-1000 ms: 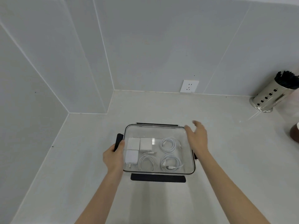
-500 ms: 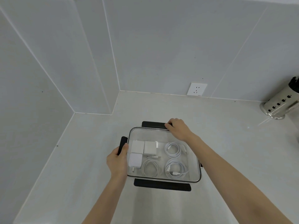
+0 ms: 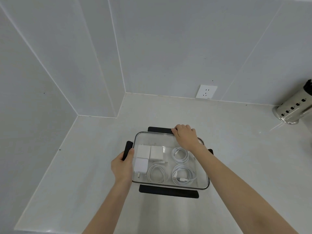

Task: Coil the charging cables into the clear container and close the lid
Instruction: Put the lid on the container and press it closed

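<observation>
A clear rectangular container (image 3: pixel 201 186) sits on the white counter with its clear lid on top. Black latch flaps stick out at the far side (image 3: pixel 159 129), the left side (image 3: pixel 127 146) and the near side (image 3: pixel 168 191). Inside lie three white coiled cables (image 3: pixel 180 155) and three white charger blocks (image 3: pixel 143 152). My left hand (image 3: pixel 122 166) grips the left flap with fingers curled round it. My right hand (image 3: pixel 185 136) reaches over the lid and its fingers curl onto the right end of the far flap. The right-side flap is mostly hidden by my right forearm.
A white wall socket (image 3: pixel 206 92) sits on the back wall. A perforated steel utensil holder (image 3: pixel 293 109) stands at the far right. Tiled walls close off the counter at the back and at the left.
My right hand moved from the container's right edge to the far flap and curled onto it. My left hand stays on the left flap. The view shifted slightly.
</observation>
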Tool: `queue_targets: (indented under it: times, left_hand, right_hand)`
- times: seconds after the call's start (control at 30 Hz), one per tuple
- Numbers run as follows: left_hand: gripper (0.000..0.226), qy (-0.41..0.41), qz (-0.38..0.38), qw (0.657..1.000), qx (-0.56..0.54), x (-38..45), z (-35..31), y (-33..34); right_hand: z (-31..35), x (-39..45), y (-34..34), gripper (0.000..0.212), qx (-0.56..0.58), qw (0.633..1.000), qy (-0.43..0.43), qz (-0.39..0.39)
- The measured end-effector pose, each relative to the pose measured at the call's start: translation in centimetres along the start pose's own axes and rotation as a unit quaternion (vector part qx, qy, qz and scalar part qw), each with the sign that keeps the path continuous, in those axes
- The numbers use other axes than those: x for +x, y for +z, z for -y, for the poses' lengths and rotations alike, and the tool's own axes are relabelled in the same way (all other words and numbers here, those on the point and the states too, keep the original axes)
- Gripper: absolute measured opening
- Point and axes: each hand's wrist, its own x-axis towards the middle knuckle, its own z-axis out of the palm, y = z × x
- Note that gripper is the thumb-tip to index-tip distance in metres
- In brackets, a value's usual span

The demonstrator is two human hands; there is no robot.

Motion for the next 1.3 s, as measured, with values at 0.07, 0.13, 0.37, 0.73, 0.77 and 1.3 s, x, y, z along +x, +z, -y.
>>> queue_targets:
  times: [0.07,0.13,0.37,0.73,0.77,1.3]
  left_hand:
    - [0.032,-0.004,-0.001,1.000,0.002,0.1,0.0,0.0]
    - [0.016,-0.007,-0.003,1.000,-0.003,0.1,-0.2,0.0]
    - [0.038,0.034,-0.035,0.999,0.016,-0.7,-0.7,0.1]
    - [0.026,0.087,-0.014,0.993,0.078,-1.3,-0.9,0.2]
    - [0.016,0.086,-0.005,0.993,0.085,-1.2,-0.8,0.3]
    - [0.028,0.140,0.009,0.972,0.187,-1.1,-0.7,0.1]
  right_hand:
    - [0.1,-0.2,-0.1,0.035,-0.013,1.000,-0.005,0.004]
    - [-0.1,-0.2,-0.5,0.035,0.004,1.000,-0.006,0.011]
    - [-3.3,-8.1,-1.2,0.031,0.151,0.968,0.099,-0.176]
    - [-4.0,-13.5,1.0,0.044,0.292,0.941,0.143,-0.095]
    - [-3.9,-13.6,0.9,0.041,0.313,0.934,0.146,-0.096]
    - [-4.3,-13.6,1.2,0.042,0.364,0.912,0.162,-0.095]
